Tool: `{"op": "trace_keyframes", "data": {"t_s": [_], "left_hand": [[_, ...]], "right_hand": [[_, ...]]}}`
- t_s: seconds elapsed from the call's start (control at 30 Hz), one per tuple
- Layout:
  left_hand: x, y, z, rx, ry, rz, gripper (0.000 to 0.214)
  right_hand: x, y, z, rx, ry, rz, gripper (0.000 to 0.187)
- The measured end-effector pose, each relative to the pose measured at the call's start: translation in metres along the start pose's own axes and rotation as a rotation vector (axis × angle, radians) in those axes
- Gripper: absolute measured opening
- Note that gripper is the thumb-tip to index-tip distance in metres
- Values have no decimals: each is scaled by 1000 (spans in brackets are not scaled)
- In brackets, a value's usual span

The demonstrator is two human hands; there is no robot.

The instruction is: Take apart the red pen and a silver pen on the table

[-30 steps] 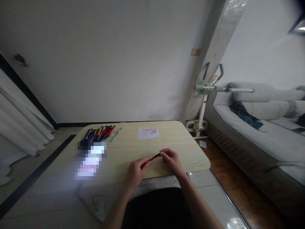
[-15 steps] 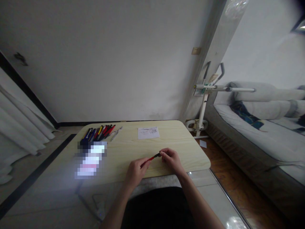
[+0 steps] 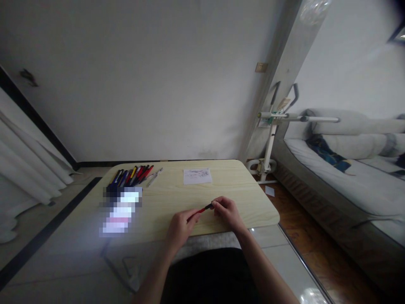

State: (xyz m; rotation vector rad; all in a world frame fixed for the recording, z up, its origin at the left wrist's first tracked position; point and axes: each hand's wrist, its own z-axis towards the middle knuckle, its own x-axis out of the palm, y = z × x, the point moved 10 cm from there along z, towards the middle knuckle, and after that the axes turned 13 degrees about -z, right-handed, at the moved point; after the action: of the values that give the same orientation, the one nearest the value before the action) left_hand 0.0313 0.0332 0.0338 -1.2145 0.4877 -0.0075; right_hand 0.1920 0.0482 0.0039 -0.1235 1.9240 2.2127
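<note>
Between my two hands, over the front part of the table (image 3: 234,190), is a slim red and black pen (image 3: 201,210), tilted up toward the right. My left hand (image 3: 181,226) is closed on its red end. The fingertips of my right hand (image 3: 226,211) pinch the black end. My fingers cover both ends of the pen. Beyond my hands, a white sheet of paper (image 3: 197,176) with dark marks lies flat near the table's back edge.
At the table's left lies a pile of pens (image 3: 131,175) in several colours, with a clear pen (image 3: 155,177) beside it. A bright pixelated patch (image 3: 122,211) covers something in front. A white exercise machine (image 3: 268,145) and a sofa (image 3: 332,156) stand to the right.
</note>
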Motion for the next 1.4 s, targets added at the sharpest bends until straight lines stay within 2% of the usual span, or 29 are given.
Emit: {"op": "trace_keyframes", "data": {"t_s": [0.23, 0.47, 0.7, 0.93, 1.1, 1.4], "left_hand": [[1, 11, 0, -54, -24, -116, 27], [-10, 31, 1, -182, -127, -444, 29], [-29, 32, 1, -183, -193, -593, 24], [-32, 47, 2, -180, -263, -760, 22], [-34, 48, 3, -164, -302, -751, 23], [-34, 42, 0, -169, -299, -636, 24]], "right_hand": [[-1, 2, 0, -9, -23, -20, 25], [-6, -2, 0, 13, -67, -18, 25], [-3, -2, -1, 13, -27, -27, 24], [-1, 1, -1, -11, -17, -76, 19], [1, -2, 0, -42, 10, -125, 17], [2, -6, 0, -45, 24, -150, 19]]}}
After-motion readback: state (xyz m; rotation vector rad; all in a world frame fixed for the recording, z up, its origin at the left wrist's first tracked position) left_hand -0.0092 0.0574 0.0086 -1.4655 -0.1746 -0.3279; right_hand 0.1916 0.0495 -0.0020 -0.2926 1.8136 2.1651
